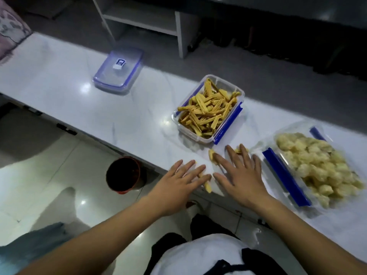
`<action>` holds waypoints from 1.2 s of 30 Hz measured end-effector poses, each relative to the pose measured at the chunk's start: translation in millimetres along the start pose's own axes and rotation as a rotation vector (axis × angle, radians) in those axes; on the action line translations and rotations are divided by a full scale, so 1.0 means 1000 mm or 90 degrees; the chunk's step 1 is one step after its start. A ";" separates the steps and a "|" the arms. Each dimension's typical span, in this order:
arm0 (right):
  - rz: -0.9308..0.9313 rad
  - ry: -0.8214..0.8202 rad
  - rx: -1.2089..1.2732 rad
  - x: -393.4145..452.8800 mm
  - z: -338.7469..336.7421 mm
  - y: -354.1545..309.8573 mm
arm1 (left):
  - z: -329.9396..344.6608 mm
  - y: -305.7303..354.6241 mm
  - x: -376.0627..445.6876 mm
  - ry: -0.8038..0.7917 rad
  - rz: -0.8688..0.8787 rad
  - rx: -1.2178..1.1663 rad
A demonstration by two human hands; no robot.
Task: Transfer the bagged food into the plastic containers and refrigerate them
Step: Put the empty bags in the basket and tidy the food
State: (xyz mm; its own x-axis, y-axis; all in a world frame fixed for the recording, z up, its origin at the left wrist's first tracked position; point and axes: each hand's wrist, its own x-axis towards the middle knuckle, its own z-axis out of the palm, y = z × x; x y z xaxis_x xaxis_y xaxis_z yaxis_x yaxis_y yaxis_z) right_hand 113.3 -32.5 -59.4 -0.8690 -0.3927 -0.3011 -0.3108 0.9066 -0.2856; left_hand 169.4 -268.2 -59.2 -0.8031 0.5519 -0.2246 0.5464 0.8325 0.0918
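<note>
Fingers [200, 171] of both hands lie spread flat on the white marble tabletop [79, 108], gripping nothing; loose yellow food sticks [207, 186] lie between them. Just beyond the right hand [240, 175] sits the open clear plastic container [208, 110].

Left grip [183, 176], right grip [239, 173] seemingly flat

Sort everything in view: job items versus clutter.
Job: clear plastic container of yellow sticks; second clear container of pale puffed lumps; blue-rimmed clear lid; spilled yellow sticks; left hand; right hand.
Lying about: dark round bin; white shelf unit.
</note>
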 end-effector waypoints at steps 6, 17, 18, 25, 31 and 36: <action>0.050 0.028 0.003 -0.001 0.008 -0.012 | 0.008 -0.057 -0.003 0.003 0.034 -0.013; 0.189 0.076 0.118 -0.007 0.028 -0.090 | 0.008 -0.147 -0.005 0.052 -0.002 -0.070; 0.183 0.096 0.123 -0.005 0.031 -0.100 | 0.006 -0.156 -0.005 0.060 -0.006 -0.069; 0.298 0.254 0.159 0.020 0.048 -0.145 | -0.003 -0.187 0.012 0.150 0.109 -0.198; 0.345 0.364 0.154 0.040 0.048 -0.151 | -0.028 -0.180 0.024 0.092 0.116 -0.236; 0.340 0.375 0.160 0.043 0.049 -0.149 | -0.034 -0.182 0.019 0.081 0.085 -0.249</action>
State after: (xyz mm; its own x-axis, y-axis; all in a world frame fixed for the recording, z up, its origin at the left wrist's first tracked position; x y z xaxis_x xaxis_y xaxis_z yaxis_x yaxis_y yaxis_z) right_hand 141.7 -192.3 -74.3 -0.9561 0.2885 0.0511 0.2349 0.8591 -0.4546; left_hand 46.9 -407.5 -46.7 -0.7675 0.6376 -0.0660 0.5363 0.6952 0.4787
